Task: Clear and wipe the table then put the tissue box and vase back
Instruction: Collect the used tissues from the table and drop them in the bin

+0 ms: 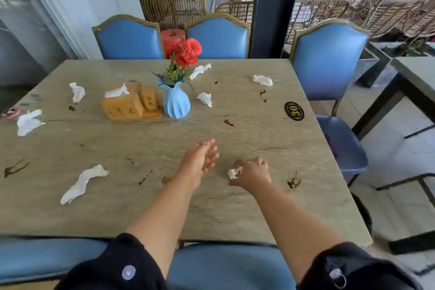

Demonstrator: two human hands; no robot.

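Note:
A stone-grey table (pixel 164 207) carries brown stains and several crumpled white tissues. A wooden tissue box (pixel 128 103) with a tissue sticking out stands at the middle back, touching a blue ribbed vase (pixel 177 103) of red flowers on its right. My right hand (pixel 253 173) rests on the table near the front right, fingers closed around a small crumpled tissue (pixel 234 172). Just left of it my left hand (pixel 200 160) hovers with fingers apart and nothing in it. A long tissue (pixel 82 182) lies at the front left.
More tissues lie at the far left (pixel 28 122), left back (pixel 77 92), behind the vase (pixel 200 70), right of the vase (pixel 205 99) and back right (pixel 262 80). A black oval number plate (pixel 294 111) sits near the right edge. Blue chairs (pixel 328 59) surround the table.

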